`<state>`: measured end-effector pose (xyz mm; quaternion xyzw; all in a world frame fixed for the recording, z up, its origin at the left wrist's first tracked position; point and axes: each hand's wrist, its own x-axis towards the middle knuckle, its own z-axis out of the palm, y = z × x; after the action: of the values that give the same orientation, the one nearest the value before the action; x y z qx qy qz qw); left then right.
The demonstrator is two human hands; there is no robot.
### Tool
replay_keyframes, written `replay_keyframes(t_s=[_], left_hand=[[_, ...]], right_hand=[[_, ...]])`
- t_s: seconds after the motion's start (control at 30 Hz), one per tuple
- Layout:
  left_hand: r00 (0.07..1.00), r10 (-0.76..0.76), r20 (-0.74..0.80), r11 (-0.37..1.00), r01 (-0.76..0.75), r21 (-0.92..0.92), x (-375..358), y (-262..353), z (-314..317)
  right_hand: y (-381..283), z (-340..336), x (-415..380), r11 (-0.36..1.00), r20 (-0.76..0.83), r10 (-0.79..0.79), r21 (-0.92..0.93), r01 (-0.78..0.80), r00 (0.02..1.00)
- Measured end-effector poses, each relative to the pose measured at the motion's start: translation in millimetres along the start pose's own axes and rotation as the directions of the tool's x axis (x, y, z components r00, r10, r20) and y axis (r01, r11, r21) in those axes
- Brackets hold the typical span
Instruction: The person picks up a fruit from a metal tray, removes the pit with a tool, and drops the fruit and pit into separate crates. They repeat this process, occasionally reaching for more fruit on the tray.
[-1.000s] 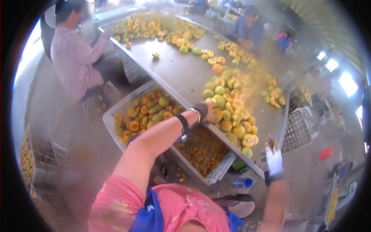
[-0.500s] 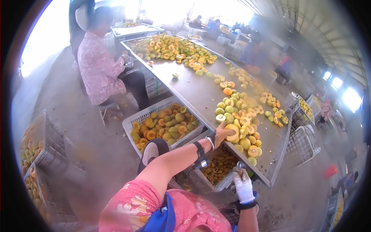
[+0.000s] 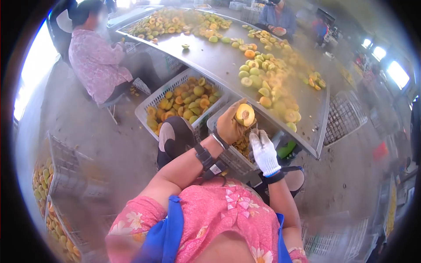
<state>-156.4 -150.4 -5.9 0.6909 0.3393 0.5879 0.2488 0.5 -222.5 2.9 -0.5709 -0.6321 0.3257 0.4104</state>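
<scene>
My left hand [image 3: 230, 125] is bare and holds a halved peach [image 3: 245, 115], cut face up with the pit showing, above a white crate [image 3: 219, 115] that holds pits. My right hand [image 3: 263, 151] wears a white glove and grips a small metal tool [image 3: 256, 131] whose tip points at the peach half. Both hands are together just below the near edge of the long metal table [image 3: 210, 65]. A pile of green and yellow peaches [image 3: 268, 85] lies on that table just beyond the hands.
A white crate of peach halves [image 3: 186, 100] stands left of the pit crate. A person in a pink shirt [image 3: 95, 63] sits at the table's left side, another person [image 3: 276, 19] at the far end. An empty crate [image 3: 344, 118] sits right of the table; more fruit crates [image 3: 52, 193] lie at left.
My left hand took a peach from the pile and drew it back off the table edge. My gloved right hand rose from low at the right to meet it with the tool.
</scene>
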Motion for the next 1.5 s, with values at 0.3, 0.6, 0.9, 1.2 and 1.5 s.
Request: replay_keyframes(t_s=[0.3, 0.6, 0.9, 1.2, 1.5], left_hand=[[0.998, -0.058, -0.001, 0.997, 0.058, -0.049, -10.7, 3.3, 6.6], [0.923, -0.350, 0.157, 0.537, 0.335, -0.774, -12.6, -7.4, 25.7], [0.849, -0.498, 0.179, 0.301, 0.363, -0.882, -14.0, 2.6, 30.4], [0.701, -0.653, 0.288, 0.123, 0.473, -0.873, -2.5, 17.1, 20.2], [0.662, -0.602, 0.446, 0.059, 0.595, -0.802, 9.6, 22.2, 1.2]], right_hand=[[17.4, 4.6, 6.3, 0.822, 0.013, -0.399, -0.439, 0.363, 0.917], [1.4, 8.8, 3.0, 0.983, -0.031, -0.045, -0.179, 0.038, 0.999], [2.7, 19.6, -1.0, 0.997, -0.010, 0.051, -0.058, -0.051, 0.999], [13.2, 34.2, -1.9, 0.999, 0.008, 0.042, 0.034, -0.042, 0.999], [-24.4, 27.0, -14.9, 0.779, 0.307, 0.293, 0.473, -0.412, 0.905]])
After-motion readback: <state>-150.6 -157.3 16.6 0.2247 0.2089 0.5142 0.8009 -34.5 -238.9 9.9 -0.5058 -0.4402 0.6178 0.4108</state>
